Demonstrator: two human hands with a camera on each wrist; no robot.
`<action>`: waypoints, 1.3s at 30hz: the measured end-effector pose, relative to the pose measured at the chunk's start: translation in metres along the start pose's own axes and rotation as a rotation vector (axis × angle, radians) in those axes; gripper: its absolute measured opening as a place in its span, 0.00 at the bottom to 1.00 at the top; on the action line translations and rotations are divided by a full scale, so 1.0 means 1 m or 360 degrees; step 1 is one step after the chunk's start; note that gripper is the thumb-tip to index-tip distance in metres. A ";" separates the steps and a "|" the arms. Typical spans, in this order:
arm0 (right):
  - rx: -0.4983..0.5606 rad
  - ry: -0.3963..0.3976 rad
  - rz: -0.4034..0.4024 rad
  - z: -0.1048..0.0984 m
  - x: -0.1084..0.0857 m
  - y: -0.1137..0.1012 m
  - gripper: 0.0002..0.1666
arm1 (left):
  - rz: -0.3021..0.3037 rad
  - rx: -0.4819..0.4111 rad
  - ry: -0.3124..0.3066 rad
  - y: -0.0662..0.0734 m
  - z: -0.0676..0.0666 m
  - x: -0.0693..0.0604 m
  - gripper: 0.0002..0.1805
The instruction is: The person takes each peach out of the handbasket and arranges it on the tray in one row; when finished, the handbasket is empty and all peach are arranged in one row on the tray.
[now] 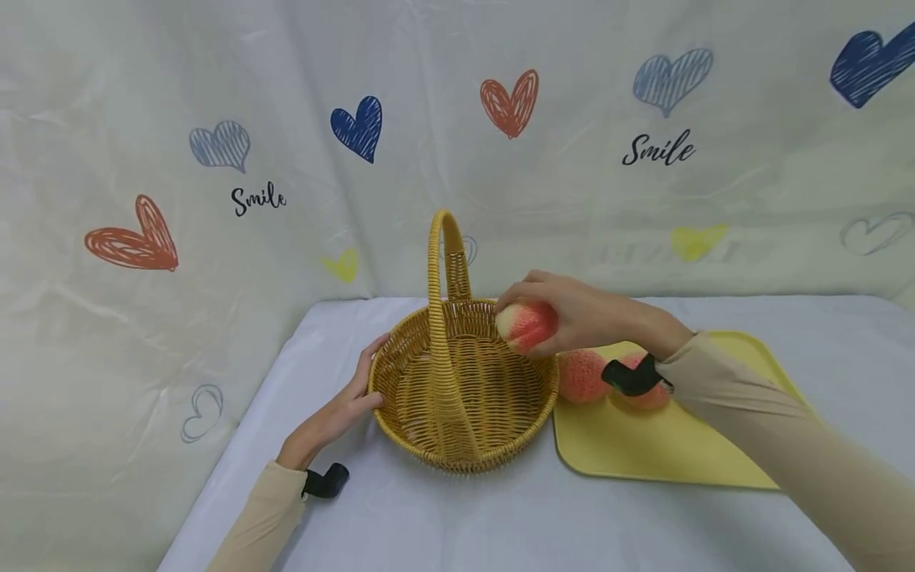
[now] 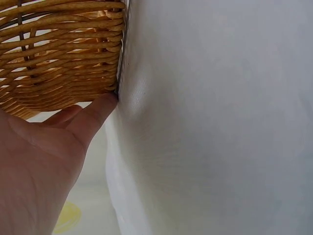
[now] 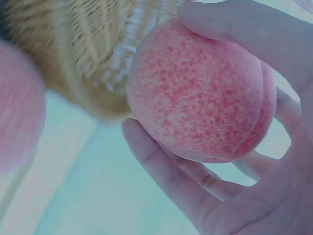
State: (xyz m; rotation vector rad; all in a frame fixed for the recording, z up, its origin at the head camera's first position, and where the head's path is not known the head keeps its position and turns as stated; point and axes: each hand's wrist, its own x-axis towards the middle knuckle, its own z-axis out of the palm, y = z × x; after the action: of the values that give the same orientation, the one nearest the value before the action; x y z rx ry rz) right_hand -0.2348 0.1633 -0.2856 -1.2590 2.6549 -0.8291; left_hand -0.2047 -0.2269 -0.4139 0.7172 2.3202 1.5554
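A round woven wicker basket [image 1: 446,397] with a tall arched handle stands mid-table. My left hand [image 1: 350,401] holds its left side, thumb at the rim; in the left wrist view, that hand's fingers [image 2: 93,117] lie along the outer wall down to the base. Over the basket's right rim, my right hand [image 1: 575,310] grips a pink and cream peach [image 1: 527,326], also close up in the right wrist view [image 3: 200,93]. Two more peaches, one [image 1: 582,376] beside the basket and another [image 1: 643,389] partly hidden by the wrist strap, rest on a yellow tray [image 1: 665,453].
The tray lies right of the basket, under the right forearm. A white cloth [image 1: 457,524] covers the table. Behind hangs a pale curtain [image 1: 429,48] printed with hearts and words. Each wrist bears a black strap piece [image 1: 327,481].
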 end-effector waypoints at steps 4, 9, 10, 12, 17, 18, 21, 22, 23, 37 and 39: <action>-0.0096 0.0096 0.0003 -0.019 -0.033 0.002 0.35 | 0.0002 0.0001 0.0006 -0.002 0.000 -0.002 0.51; -0.0204 0.0296 0.0045 -0.039 -0.083 0.009 0.39 | -0.0005 0.0012 0.0002 -0.002 0.001 0.000 0.51; -0.0206 0.0337 0.0075 -0.041 -0.094 0.012 0.40 | -0.0007 0.0014 0.0001 -0.002 0.001 0.000 0.50; -0.0222 0.0405 0.0172 -0.045 -0.117 0.019 0.43 | -0.0007 0.0009 -0.0006 -0.002 0.001 0.000 0.50; -0.0361 0.0462 0.0461 -0.043 -0.172 0.045 0.45 | 0.0008 -0.0010 -0.0028 0.000 0.000 0.001 0.50; -0.0384 0.0463 0.0510 -0.042 -0.181 0.051 0.46 | 0.0006 -0.0010 -0.0028 0.000 0.000 0.001 0.50; -0.0412 0.0495 0.0629 -0.034 -0.206 0.067 0.47 | -0.0005 -0.0013 -0.0026 0.001 0.000 0.001 0.50; -0.0401 0.0523 0.0644 -0.031 -0.215 0.074 0.48 | -0.0009 -0.0012 -0.0024 0.001 0.000 0.001 0.50; -0.0372 0.0550 0.0667 -0.028 -0.223 0.080 0.48 | -0.0012 -0.0011 -0.0023 0.001 0.000 0.001 0.50; -0.0217 0.0551 0.0979 -0.018 -0.286 0.139 0.45 | -0.0014 -0.0019 -0.0011 0.000 0.000 0.000 0.51; -0.0210 0.0500 0.0959 -0.016 -0.284 0.142 0.43 | -0.0015 -0.0024 -0.0014 -0.001 0.000 0.000 0.51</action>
State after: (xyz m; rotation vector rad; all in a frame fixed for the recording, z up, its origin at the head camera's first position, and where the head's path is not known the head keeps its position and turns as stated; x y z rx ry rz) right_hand -0.1508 0.4535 -0.3854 -0.2969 3.1029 -0.8037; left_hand -0.2049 -0.2273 -0.4145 0.7068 2.3001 1.5609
